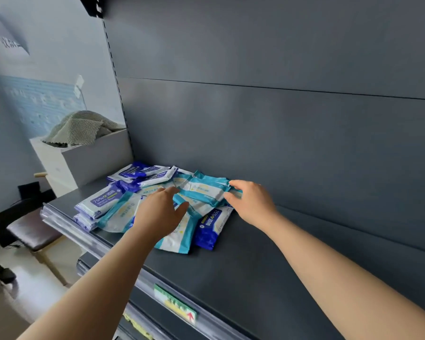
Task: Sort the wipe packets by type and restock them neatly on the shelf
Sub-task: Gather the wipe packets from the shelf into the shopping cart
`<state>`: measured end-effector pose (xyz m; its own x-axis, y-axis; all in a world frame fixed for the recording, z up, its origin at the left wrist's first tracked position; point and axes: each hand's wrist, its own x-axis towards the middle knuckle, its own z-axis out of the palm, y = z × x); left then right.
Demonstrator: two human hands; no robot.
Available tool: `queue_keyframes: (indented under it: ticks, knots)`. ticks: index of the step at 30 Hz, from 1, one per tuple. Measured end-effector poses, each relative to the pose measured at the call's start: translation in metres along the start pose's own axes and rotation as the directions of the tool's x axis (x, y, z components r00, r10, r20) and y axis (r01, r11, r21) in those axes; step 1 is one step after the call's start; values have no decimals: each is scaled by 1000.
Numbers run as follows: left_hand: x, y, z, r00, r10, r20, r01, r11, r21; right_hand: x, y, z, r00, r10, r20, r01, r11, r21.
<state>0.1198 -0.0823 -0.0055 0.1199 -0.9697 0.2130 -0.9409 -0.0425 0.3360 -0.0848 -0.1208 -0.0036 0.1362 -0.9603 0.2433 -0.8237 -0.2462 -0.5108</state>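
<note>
Shelf [280,253], dark grey, with the pile of wipe packets [123,212] lying unsorted toward its 9 o'clock end, from the front rail back almost to the rear panel. We count two types. The teal packets are white with teal bands and a pale yellow panel; their print is too small for us to read. The blue packets are deep blue-violet at the ends and white in the middle. The top teal packet [203,192] lies flat with its long axis running from 10 to 4 o'clock. The left-edge blue packet [100,201] points 8 to 2 and reads "75%" right way up to us. The front blue packet [210,227] points 7 to 1, and its "75%" is upside down from our side. The front teal packet [179,238] lies nearly 6 to 12, partly under our wrist. More blue packets [135,171] are stacked at 11 o'clock of the pile, roughly 8 to 2. Our left hand [161,211] lies palm down on the middle of the pile, fingers extended and thumb spread toward 3 o'clock, gripping nothing. Our right hand [252,202] is at the 4 o'clock end of the top teal packet, thumb and curled fingers pinching that end. A green price tag [176,304] with a red arrow sits in the front rail at 6 o'clock; its text is illegible. Off the shelf at 9 o'clock stands a white box [84,163] with a striped cloth [81,130] on top.
</note>
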Motion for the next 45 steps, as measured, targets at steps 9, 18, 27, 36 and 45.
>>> queue_keyframes:
  ticks: [9,18,27,36,45]
  knots:
    - [81,-28,26,985,-33,167,80,955,-285,40,-8,43,976,145,161,-166,978,123]
    - [106,-36,35,942,141,304,-15,923,-384,0,-36,43,868,486,99,-491,870,42]
    - [119,-42,38,903,206,376,52,817,-574,-16,-29,48,720,694,0,-651,676,346]
    - [134,-23,49,894,274,354,-21,816,-578,-1,-3,9,667,744,-42,-568,544,618]
    - [151,-14,51,806,298,511,-12,872,-489,41,9,29,651,758,32,-590,480,649]
